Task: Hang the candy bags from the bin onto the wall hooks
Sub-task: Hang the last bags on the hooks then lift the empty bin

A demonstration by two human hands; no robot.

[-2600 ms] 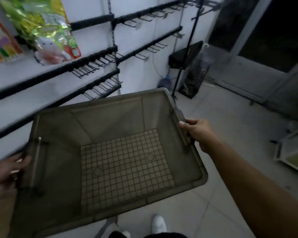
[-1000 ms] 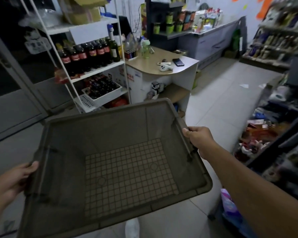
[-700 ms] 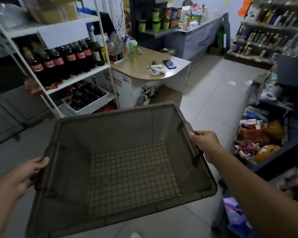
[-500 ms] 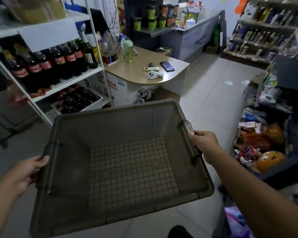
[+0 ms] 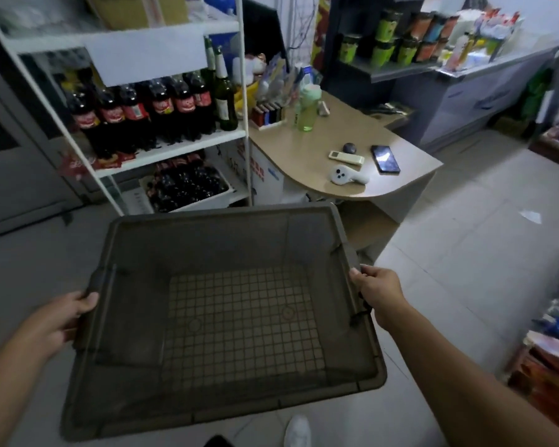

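Note:
A grey-brown plastic bin (image 5: 207, 240) with a grid-patterned floor is held out in front of me at waist height, above the tiled floor. Nothing lies inside it. My left hand (image 5: 58, 321) grips the handle on its left rim. My right hand (image 5: 380, 295) grips the handle on its right rim, fingers curled over the edge. No candy bags or wall hooks show in this view.
A white wire rack (image 5: 162, 150) of dark soda bottles stands ahead on the left. A curved wooden counter (image 5: 336, 175) with a phone, a remote and a scanner is ahead on the right. Shelves of goods (image 5: 549, 359) line the right edge. My white shoe (image 5: 299, 430) shows below.
I have turned away from the wall of hooks and hanging candy bags toward the shop interior, then stepped closer to the bottle rack and counter. Both hands kept their hold on the bin.

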